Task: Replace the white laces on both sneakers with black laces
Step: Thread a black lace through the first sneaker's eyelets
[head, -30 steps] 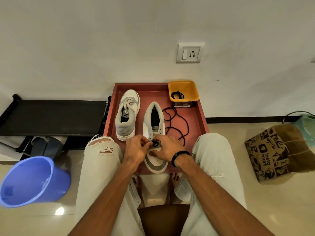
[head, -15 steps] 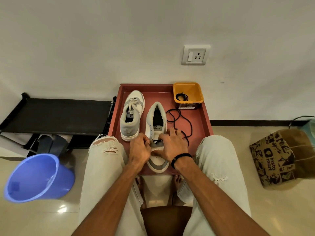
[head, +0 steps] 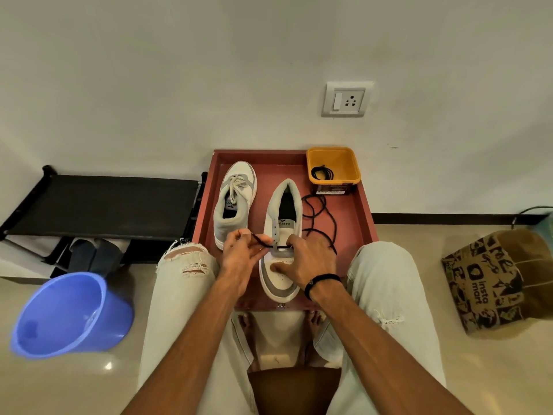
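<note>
Two white and grey sneakers lie on a red tray [head: 363,217]. The left sneaker [head: 235,202] still carries white laces. On the right sneaker [head: 282,232] there is no white lace, and a black lace [head: 321,217] crosses its lowest eyelets and trails in loops to the right. My left hand [head: 241,259] pinches one end of that black lace just left of the shoe. My right hand [head: 308,259] grips the toe part of the right sneaker, thumb on the toe cap. A second black lace [head: 322,172] lies coiled in a yellow tub [head: 347,163].
A blue bucket [head: 71,316] stands on the floor at my left, and a black rack [head: 101,205] sits behind it. A brown paper bag [head: 493,280] is on the floor at the right. My knees flank the tray's near edge.
My left hand has pulled the black lace end out to the left of the shoe. My right hand has shifted onto the toe part.
</note>
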